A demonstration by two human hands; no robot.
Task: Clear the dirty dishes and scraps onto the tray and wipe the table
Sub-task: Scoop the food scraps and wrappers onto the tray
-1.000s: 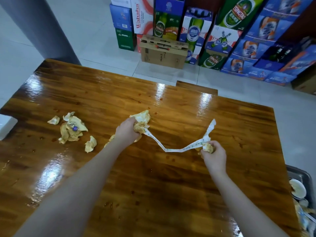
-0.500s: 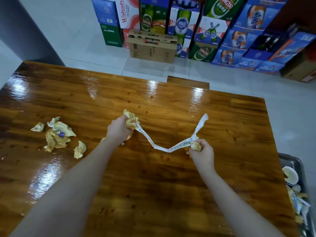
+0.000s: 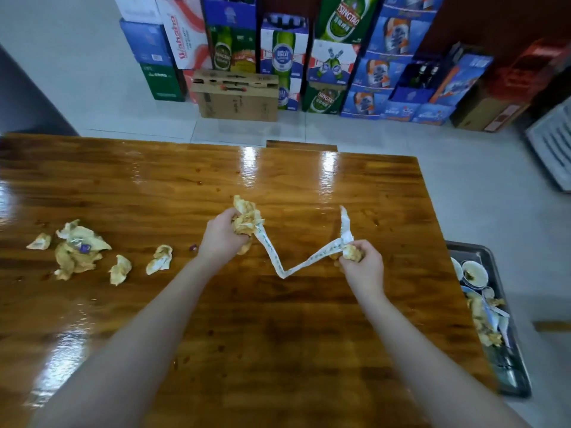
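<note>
My left hand [image 3: 221, 239] grips a wad of greasy crumpled napkins [image 3: 247, 219] above the middle of the wooden table [image 3: 278, 335]. My right hand [image 3: 366, 267] holds a smaller stained napkin ball [image 3: 352, 252]. A long white printed paper strip [image 3: 296, 265] sags between both hands, its free end sticking up past my right hand. Several more soiled napkins [image 3: 77, 248] lie scattered on the table's left side, two loose ones [image 3: 159, 259] nearer my left hand. A dark metal tray [image 3: 506, 375] stands off the table's right edge, holding small dirty bowls [image 3: 474, 273] and napkin scraps.
Small sauce spots and a dark crumb [image 3: 193, 247] dot the glossy tabletop. A chair back [image 3: 301, 145] shows at the far edge. Stacked beer cartons [image 3: 284, 57] and a cardboard box [image 3: 236, 97] line the tiled floor beyond.
The camera has turned right, bringing more of the tray into view. Both hands keep the same hold on the napkins and strip. One more loose napkin shows left of my left hand.
</note>
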